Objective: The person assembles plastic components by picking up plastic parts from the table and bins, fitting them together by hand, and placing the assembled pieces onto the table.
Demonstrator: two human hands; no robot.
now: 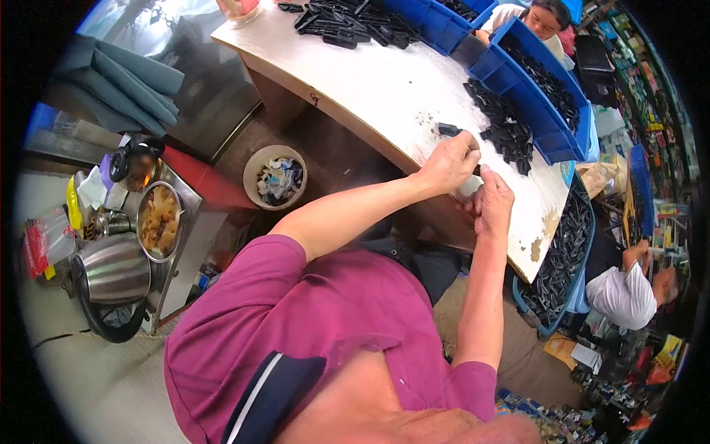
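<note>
Near the front edge of the white table (384, 96), my two hands are close together with fingers pinched. Between their fingertips a small dark piece (477, 170) shows; most of it is hidden. My left hand (448, 166) curls over it from the left, and my right hand (491, 203) closes on it from below right. Just beyond my left fingers lies a black plastic part (449, 129), apart from the piece in my hands. To the right of it, a loose pile of black plastic parts (504, 129) spreads on the tabletop.
Blue bins (534, 111) of black parts line the table's far side, beside another heap (347, 22). A blue-rimmed tub (555, 281) of black parts stands right. Left are a waste bucket (255, 196), a kettle (115, 270) and a food bowl (159, 220). Two people sit nearby.
</note>
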